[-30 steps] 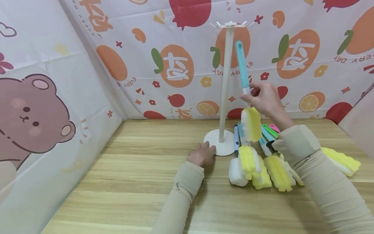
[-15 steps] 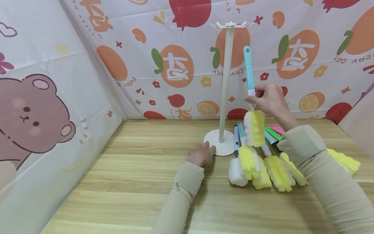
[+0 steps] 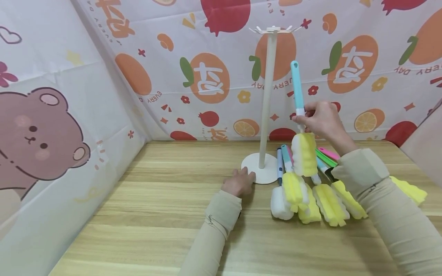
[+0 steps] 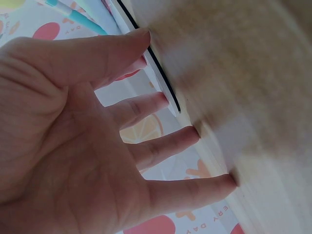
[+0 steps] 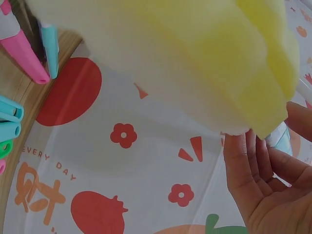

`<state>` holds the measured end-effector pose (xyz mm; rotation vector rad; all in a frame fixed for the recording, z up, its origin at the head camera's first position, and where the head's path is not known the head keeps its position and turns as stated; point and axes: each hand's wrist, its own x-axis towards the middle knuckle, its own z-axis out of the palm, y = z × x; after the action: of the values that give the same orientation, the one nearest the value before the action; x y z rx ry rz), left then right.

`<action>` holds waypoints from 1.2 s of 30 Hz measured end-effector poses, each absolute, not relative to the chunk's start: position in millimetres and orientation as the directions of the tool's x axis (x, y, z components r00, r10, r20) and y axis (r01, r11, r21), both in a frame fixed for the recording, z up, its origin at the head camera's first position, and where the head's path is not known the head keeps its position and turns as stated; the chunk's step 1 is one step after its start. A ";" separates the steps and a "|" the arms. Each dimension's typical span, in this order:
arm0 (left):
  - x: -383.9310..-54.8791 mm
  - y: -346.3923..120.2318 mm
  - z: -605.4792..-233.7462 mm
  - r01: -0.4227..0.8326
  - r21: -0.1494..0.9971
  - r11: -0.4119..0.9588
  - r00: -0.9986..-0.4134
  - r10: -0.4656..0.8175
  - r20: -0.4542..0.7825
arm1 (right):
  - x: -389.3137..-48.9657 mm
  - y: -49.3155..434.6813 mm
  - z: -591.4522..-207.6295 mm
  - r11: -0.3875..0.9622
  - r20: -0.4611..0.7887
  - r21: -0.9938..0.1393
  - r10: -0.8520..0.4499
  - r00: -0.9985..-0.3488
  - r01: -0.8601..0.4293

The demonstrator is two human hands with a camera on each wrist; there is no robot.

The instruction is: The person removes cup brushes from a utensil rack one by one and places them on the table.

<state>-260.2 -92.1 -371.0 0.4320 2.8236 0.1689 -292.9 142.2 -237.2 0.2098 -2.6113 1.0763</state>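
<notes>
My right hand [image 3: 322, 119] pinches a bottle brush [image 3: 297, 90] by its white shaft, just below the turquoise handle. It is held nearly upright, handle up, to the right of the white stand's post [image 3: 269, 96]. Its yellow and white sponge head [image 5: 204, 63] hangs down and fills the top of the right wrist view, partly hiding the grip. My left hand [image 3: 238, 182] rests at the left front of the stand's round base [image 3: 249, 163]. In the left wrist view its fingers [image 4: 190, 192] are spread and fairly straight, some tips at the base's edge, others on the wood.
Several more sponge brushes [image 3: 329, 203] lie in a cluster right of the base, with blue, green and pink handles [image 3: 326, 157]. Another yellow sponge head [image 3: 411, 190] lies farther right, partly behind the right sleeve. Hooks [image 3: 274, 29] ring the stand's top. A printed cloth [image 3: 155, 111] hangs behind.
My right hand has moved right and slightly down with the bottle brush, away from the post, and the brush stands more upright. The left hand stays at the base.
</notes>
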 end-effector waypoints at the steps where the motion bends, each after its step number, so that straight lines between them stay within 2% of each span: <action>1: -260.3 -92.1 -371.3 0.278 0.154 0.948 -0.916 0.310 -0.255 | -292.8 142.5 -237.7 0.710 0.334 -0.661 -0.015 -0.942 -0.245; 36: -260.9 -90.9 -372.3 0.272 0.150 0.951 -0.915 0.303 -0.267 | -296.0 152.6 -249.5 0.725 0.251 -0.668 0.006 -0.968 -0.169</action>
<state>-260.9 -90.9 -372.3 0.4240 2.8146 0.1580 -296.0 152.6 -249.5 0.1289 -2.6937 1.0766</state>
